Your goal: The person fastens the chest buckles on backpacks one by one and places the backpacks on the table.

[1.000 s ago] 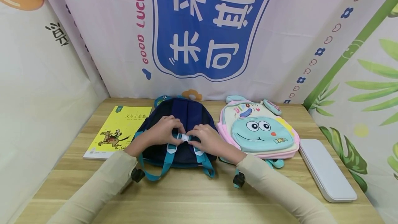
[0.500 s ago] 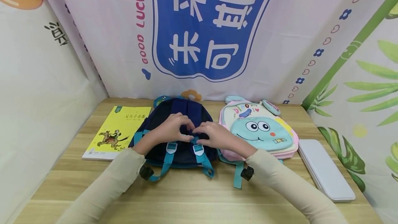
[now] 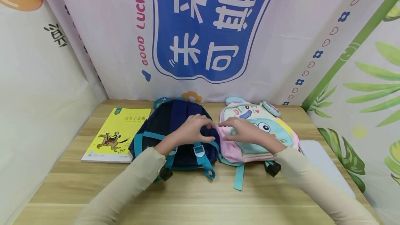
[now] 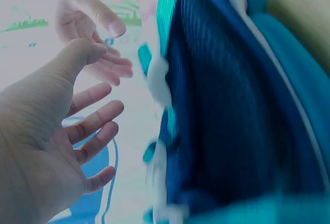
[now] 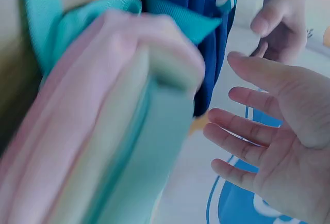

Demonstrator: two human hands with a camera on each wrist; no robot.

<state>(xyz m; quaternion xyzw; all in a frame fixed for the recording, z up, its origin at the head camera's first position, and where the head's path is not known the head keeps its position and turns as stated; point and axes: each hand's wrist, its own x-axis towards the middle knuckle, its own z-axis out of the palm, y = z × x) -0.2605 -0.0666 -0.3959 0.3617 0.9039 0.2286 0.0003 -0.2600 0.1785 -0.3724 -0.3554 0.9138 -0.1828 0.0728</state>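
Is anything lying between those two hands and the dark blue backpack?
Nothing visible does. The left hand and right hand hover open above the gap between the navy backpack and the pink cartoon backpack, with only air below them.

The backdrop banner (image 3: 281, 44) carries "GOOD LUCK" in pink letters beside large white Chinese characters on blue; the yellow book (image 3: 117, 134) has a Chinese title; the pink backpack (image 3: 250, 114) reads "DINO".

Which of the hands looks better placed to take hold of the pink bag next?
Probably the right hand: it hovers open directly over the pink backpack. The left hand, also open, is above the navy backpack beside it.
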